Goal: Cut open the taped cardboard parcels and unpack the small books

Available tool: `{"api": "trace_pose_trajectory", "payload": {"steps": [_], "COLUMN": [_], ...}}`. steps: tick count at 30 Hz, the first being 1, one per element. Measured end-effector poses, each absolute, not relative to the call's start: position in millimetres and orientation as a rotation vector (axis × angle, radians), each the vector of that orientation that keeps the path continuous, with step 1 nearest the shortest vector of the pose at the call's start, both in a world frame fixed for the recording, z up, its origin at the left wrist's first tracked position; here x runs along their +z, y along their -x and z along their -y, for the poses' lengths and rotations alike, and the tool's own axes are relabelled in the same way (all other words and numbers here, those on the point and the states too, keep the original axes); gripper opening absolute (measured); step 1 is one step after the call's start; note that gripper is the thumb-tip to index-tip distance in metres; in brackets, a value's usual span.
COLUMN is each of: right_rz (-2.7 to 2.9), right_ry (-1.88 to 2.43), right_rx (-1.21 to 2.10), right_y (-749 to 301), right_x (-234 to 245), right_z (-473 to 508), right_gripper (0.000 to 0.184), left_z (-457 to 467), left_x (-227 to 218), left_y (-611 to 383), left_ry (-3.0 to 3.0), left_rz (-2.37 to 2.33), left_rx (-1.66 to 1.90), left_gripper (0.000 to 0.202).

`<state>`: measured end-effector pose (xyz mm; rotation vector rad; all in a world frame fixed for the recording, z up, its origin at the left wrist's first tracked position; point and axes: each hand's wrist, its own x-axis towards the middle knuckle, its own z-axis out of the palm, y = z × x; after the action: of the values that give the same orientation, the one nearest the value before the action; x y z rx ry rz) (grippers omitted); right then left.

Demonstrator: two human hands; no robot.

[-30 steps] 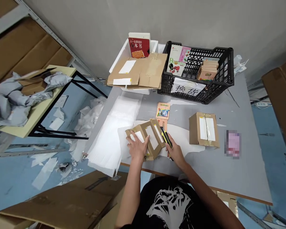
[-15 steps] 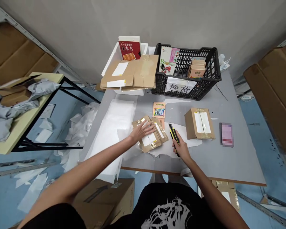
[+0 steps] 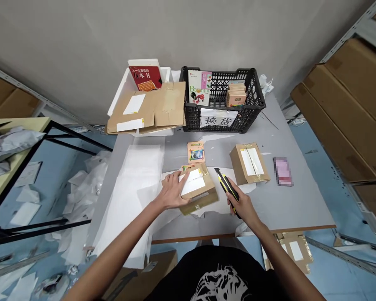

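Head camera view is looking down at a grey worktable [image 3: 285,209] and at the person's two bare forearms reaching in from the bottom edge. The left hand [image 3: 172,190] is lying open, palm down with the fingers spread, on the near left end of a small cardboard parcel [image 3: 201,196]. The parcel is sitting near the middle of the table on a crumpled white sheet [image 3: 163,221], with a white label [image 3: 192,182] on its top and clear tape along its edges. The right hand [image 3: 242,205] is closed around a yellow-and-black utility knife [image 3: 226,188], whose tip is pointing up and to the left, just beside the parcel.

A small illustrated booklet [image 3: 196,151] is lying just above the parcel. To the right, a second taped cardboard box [image 3: 248,163] is sitting on the table, with a pixelated pink rectangle [image 3: 282,171] beyond it. At the far edge, a black plastic crate [image 3: 253,100] is holding upright books and a small stack of booklets [image 3: 236,96], with a handwritten Chinese sign [image 3: 218,120] hanging on its front. Beside the crate, a flattened cardboard sheet [image 3: 147,109] is lying across a white foam box [image 3: 119,94], and a red book [image 3: 144,77] is standing behind it. A pile of white foam sheets [image 3: 134,192] is covering the table's left side.
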<state>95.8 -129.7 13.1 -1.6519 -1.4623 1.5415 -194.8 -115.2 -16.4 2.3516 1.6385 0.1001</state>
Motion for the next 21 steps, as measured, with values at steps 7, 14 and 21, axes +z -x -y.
{"api": "trace_pose_trajectory", "payload": {"steps": [7, 14, 21], "right_rz": [1.865, 2.151, 2.272], "right_ry": [1.670, 1.617, 1.560], "right_rx": [1.517, 1.404, 1.343], "right_y": [-95, -99, -102], "right_x": [13, 14, 14], "right_z": [110, 106, 97], "right_gripper": [0.053, 0.051, 0.050], "left_z": [149, 156, 156], "left_x": [-69, -71, -72], "left_y": [196, 198, 199], "left_ry": [-2.333, -2.372, -2.371], "left_rz": [-1.718, -1.736, -1.736], "left_rx": [0.256, 0.362, 0.340], "left_gripper": [0.100, 0.101, 0.105]}}
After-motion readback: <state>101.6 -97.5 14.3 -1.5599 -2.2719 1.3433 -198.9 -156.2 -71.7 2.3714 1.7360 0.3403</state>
